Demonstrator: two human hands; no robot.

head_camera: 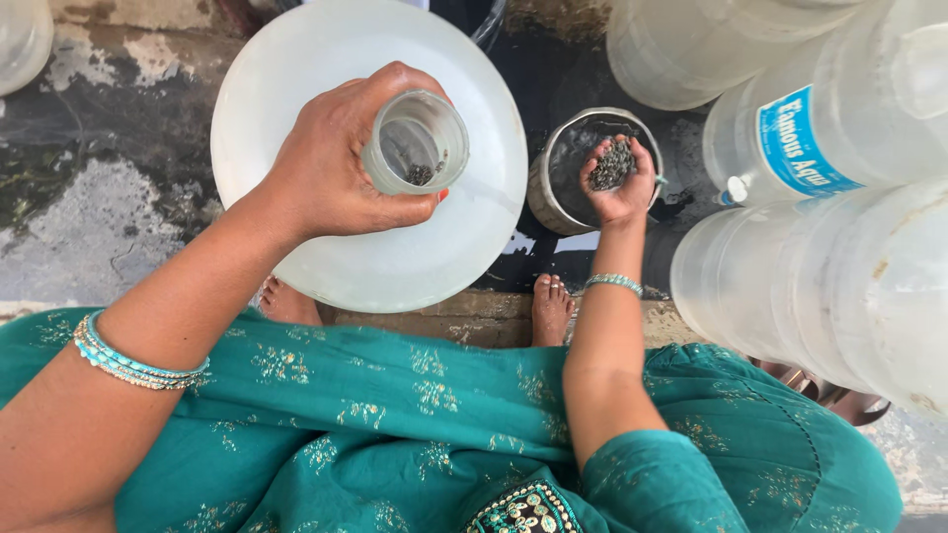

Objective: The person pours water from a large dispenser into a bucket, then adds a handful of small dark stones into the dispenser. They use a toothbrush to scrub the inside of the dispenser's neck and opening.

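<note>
The left hand (331, 163) grips the neck of a large translucent water jug (370, 158), fingers curled around the round open mouth (417, 143) from its left side, with the thumb below the rim and the fingertips above it. The mouth faces the camera, and a few dark specks show inside it, near the lower edge. The jug's wide body spreads out behind the hand, filling the space above the person's bare feet (551, 306). The right hand (617, 178) is cupped palm up, fingers half closed around a small heap of dark gravel (612, 163) that rests in the palm. This hand hovers over a round metal pot (553, 192) standing on the wet dark ground just right of the jug. The pot's interior looks dark and wet; its contents cannot be made out clearly. To the right, several more large translucent jugs (820, 286) lie stacked, one with a blue label (800, 143). Both wrists carry bangles, and a teal patterned garment (415, 424) covers the person's lap.
</note>
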